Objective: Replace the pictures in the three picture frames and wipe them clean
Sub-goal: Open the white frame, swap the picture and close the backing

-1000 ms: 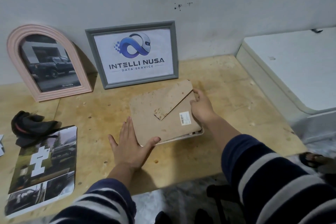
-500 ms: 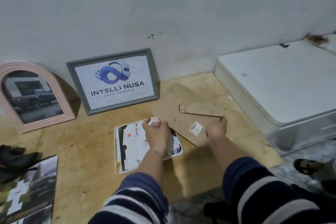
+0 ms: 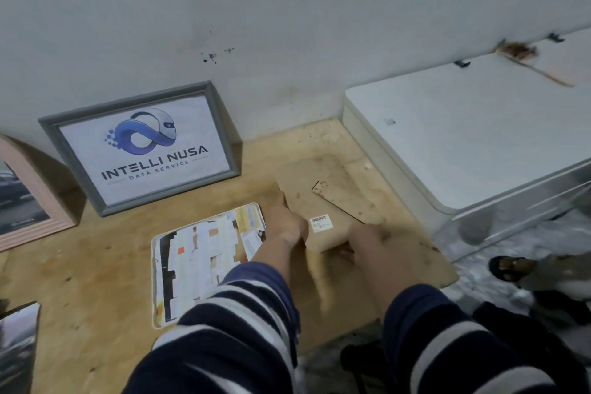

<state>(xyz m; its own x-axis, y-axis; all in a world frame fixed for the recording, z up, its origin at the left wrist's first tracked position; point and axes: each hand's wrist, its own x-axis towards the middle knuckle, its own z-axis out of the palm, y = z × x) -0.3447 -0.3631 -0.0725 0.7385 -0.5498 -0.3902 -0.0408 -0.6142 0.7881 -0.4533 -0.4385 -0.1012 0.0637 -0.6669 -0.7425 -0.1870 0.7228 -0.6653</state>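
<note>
Gripping the brown backing board [image 3: 323,198] from opposite sides, both hands are engaged: the left hand [image 3: 286,222] is closed on the board's left edge, and the right hand [image 3: 366,235] is closed around its near right corner, so that the board is held between them to the right of the open frame. A white barcode sticker [image 3: 321,223] sits on the board between the two hands, and a hinged stand flap [image 3: 347,201] of the same brown material lies against the board's surface, pointing away to the upper left. The open frame [image 3: 204,261] lies face down and flat on the wooden table [image 3: 96,272], just left of the left hand; its rounded white rim encloses a picture whose exposed side shows pale blocks and dark patches, too blurred to read. The grey frame [image 3: 140,147] stands tilted against the wall [image 3: 287,9] behind it and displays a blue loop logo with the words INTELLI NUSA DATA SERVICE. The pink arched frame [image 3: 22,198] leans against the same wall at the left edge and holds a dark vehicle photograph. A loose photo print [image 3: 17,345] lies at the lower left corner of the table. A white cabinet [image 3: 463,131] adjoins the table on the right. Both forearms wear dark sleeves with pale stripes.
</note>
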